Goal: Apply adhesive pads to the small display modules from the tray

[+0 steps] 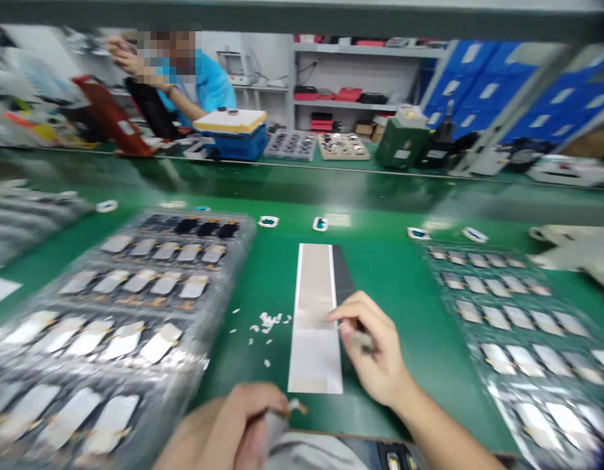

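My left hand (233,424), blurred at the bottom edge, is closed on a small flat display panel (276,427) with an orange-brown tab at its tip. My right hand (375,352) has its index fingertip on the right edge of a long strip of sticker backing (314,356), white at the near end and beige beyond. Its other fingers are curled round a small greyish object (364,343) that I cannot make out. Beneath the strip's right side lies a dark grey sheet (343,271). Small white scraps (270,320) are scattered left of the strip.
A clear plastic tray (218,326) with rows of similar panels lies at left, another tray (471,339) at right. Several white oval pieces (320,224) line the back of the green bench. Behind stand a blue box (240,140) and a co-worker in blue (216,81).
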Tool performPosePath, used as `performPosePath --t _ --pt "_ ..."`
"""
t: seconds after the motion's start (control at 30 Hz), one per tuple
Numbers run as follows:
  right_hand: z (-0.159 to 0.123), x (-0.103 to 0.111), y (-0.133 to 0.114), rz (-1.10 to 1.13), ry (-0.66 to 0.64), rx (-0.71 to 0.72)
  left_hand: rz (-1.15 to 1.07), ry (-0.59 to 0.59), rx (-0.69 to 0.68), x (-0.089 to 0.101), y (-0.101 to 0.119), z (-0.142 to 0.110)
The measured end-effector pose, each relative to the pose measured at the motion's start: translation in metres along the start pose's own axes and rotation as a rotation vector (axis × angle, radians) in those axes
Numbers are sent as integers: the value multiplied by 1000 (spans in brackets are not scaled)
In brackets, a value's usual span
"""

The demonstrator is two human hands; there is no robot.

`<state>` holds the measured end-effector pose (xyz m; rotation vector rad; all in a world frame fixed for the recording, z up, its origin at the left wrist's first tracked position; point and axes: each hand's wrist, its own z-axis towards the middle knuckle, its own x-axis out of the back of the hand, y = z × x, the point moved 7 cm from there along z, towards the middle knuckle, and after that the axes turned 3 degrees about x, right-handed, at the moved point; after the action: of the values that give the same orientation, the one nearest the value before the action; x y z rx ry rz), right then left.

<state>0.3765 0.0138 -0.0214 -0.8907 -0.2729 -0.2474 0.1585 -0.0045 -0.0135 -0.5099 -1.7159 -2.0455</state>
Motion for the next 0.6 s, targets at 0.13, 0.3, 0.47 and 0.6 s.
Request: performPosePath --t 0.13,0.3,0.47,0.6 --pt "-1 -5 -14 -50 7 186 -100 -127 -19 -47 -11 -7" --pt "-5 -23 -17 -295 -78 319 -229 -104 19 -71 -31 9" --pt "-7 -32 -20 -435 -115 367 -269 -80 106 -72 -49 4" --pt "-8 -31 -19 -418 -110 333 -325 -167 25 -72 -45 1"
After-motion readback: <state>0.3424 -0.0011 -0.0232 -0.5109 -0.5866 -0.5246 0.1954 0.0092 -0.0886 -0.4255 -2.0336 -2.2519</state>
